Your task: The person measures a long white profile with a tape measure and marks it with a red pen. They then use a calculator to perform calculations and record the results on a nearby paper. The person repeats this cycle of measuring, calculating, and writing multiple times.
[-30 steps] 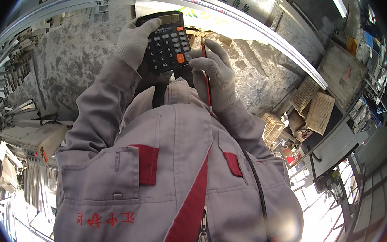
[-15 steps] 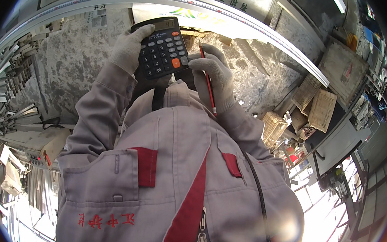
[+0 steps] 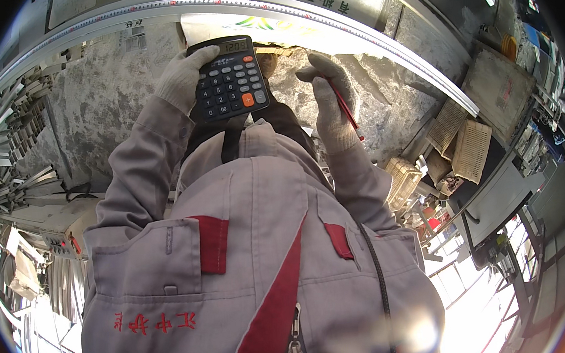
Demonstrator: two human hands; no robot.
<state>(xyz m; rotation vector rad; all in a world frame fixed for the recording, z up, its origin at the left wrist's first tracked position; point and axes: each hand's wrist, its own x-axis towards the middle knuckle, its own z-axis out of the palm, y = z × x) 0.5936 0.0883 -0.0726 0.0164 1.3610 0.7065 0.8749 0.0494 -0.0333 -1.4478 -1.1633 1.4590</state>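
Note:
A black calculator (image 3: pixel 228 81) with grey, black and orange keys lies in the grip of my left hand (image 3: pixel 185 78). That gloved hand clasps its left side, with the thumb on the front beside the lit display. To the right, apart from the calculator, is my right hand (image 3: pixel 333 103), also in a grey glove. Its fingers are curled, and a thin red pencil (image 3: pixel 345 108) is held in it, slanting down toward the wrist. Part of the pencil is hidden by the fingers.
Beyond my hands a long rail with a measuring tape (image 3: pixel 150 9) arcs across. Cut metal profiles (image 3: pixel 19 124) are piled at the left, near a control box (image 3: pixel 68 230). Wicker-like baskets (image 3: pixel 472 151) and a board (image 3: pixel 498 86) stand at the right.
My right hand has moved away from the calculator's keys to the right, and the pencil has tilted over. The display now shows more digits. My left hand keeps its hold.

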